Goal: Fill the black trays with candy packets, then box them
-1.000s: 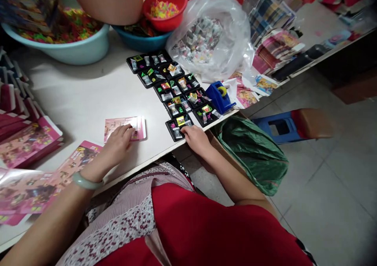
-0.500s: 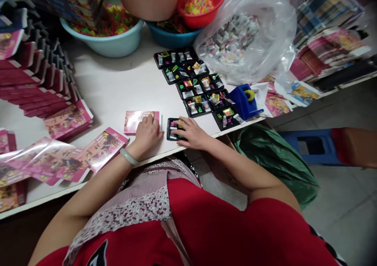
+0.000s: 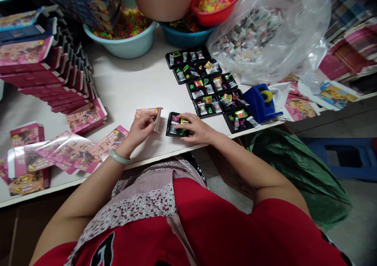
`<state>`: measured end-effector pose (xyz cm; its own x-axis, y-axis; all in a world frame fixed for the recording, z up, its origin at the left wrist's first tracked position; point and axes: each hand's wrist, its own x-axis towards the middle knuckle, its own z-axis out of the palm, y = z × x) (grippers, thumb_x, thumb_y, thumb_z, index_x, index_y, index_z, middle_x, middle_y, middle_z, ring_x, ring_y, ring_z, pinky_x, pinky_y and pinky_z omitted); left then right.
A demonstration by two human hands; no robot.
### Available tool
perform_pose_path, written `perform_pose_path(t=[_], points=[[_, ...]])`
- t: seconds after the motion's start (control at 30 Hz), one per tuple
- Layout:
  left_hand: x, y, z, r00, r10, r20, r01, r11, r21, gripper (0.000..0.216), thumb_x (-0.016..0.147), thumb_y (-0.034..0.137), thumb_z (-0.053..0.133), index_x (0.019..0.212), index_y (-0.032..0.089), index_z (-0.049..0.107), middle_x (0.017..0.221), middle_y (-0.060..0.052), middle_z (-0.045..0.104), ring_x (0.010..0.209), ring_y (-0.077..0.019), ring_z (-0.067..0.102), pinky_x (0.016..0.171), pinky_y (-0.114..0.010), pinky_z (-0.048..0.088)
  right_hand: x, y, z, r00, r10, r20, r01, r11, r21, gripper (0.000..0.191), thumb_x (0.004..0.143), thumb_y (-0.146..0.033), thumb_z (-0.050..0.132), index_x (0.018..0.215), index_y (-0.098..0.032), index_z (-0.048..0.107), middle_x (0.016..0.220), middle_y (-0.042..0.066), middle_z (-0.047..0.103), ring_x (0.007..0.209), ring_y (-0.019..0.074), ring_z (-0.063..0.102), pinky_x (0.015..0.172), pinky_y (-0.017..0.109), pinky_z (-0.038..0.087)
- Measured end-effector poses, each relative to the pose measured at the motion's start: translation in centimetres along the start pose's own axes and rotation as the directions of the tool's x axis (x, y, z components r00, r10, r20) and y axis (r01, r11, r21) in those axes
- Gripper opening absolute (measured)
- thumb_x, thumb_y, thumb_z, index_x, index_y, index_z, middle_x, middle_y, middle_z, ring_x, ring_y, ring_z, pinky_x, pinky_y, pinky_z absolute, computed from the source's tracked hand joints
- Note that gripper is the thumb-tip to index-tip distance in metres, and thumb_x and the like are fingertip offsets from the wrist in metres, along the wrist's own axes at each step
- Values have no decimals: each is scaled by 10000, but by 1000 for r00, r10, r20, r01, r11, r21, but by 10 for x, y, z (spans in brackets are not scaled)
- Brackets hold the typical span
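Observation:
My left hand [image 3: 141, 128] grips a flat pink printed box [image 3: 144, 112], its right end flap standing up. Thumb and forefinger are at that end of the box. Close beside it, my right hand [image 3: 196, 129] reaches over a small black compartment tray [image 3: 169, 129] and holds it by its right side. Small bright plastic pieces and wrapped packets lie in the tray; my fingers cover part of them. The tray's left edge faces the box end, with a narrow gap between.
Several filled black trays [image 3: 209, 107] lie to the right, near a blue tape dispenser [image 3: 259, 105] and a clear plastic bag [image 3: 297, 42] of packets. Stacked pink boxes [image 3: 38, 79] and flat cartons [image 3: 73, 150] are on the left. Basins [image 3: 126, 46] stand at the back.
My left hand has gone from lying flat on the box to gripping its right end, where the flap now stands up. The tray has tilted slightly under my right hand. The camera view has shifted.

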<state>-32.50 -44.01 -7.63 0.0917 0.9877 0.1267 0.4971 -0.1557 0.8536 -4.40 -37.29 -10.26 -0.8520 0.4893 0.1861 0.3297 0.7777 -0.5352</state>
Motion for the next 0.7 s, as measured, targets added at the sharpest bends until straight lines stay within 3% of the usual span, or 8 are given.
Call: perform_pose_path(t=[0.13,0.33,0.47,0.6,0.7], points=[[-6,14,-13,997,-68,23,71,981,-179,247,923,333,634,727,207,551,1308,-122,714,1249,-268,641,1077,-471,507,20,-13,-11,999,-15,40,12,996,92,521,861,-290,778,1358,-400,662,1540,40,512,1414,292,480,1194,556,401],[-5,19,-7,981,-143,134,173,953,-248,280,873,373,672,692,183,574,1344,-149,692,1104,-266,682,865,-407,585,34,-9,-2,999,-2,49,-4,993,121,505,839,-244,798,1323,-343,691,1506,68,535,1400,294,498,1192,545,428],[3,9,-8,974,-165,158,203,943,-266,259,846,360,667,686,183,567,1294,-138,714,1020,-234,690,820,-373,587,32,-4,4,999,19,32,-24,988,150,479,846,-248,791,1312,-298,695,1466,95,547,1387,285,515,1200,521,434],[16,3,-17,952,-135,276,206,946,-249,239,798,358,679,682,177,574,1250,-133,726,943,-206,690,747,-334,591,32,-2,2,999,35,29,-40,982,187,493,860,-254,777,1339,-315,678,1445,80,550,1356,270,536,1176,509,464],[24,1,-18,951,-115,287,186,954,-234,235,787,356,683,674,175,584,1254,-128,729,958,-205,687,778,-338,593,35,-7,7,998,65,6,-65,988,139,481,851,-267,785,1321,-307,692,1429,84,564,1355,286,526,1177,521,452]])
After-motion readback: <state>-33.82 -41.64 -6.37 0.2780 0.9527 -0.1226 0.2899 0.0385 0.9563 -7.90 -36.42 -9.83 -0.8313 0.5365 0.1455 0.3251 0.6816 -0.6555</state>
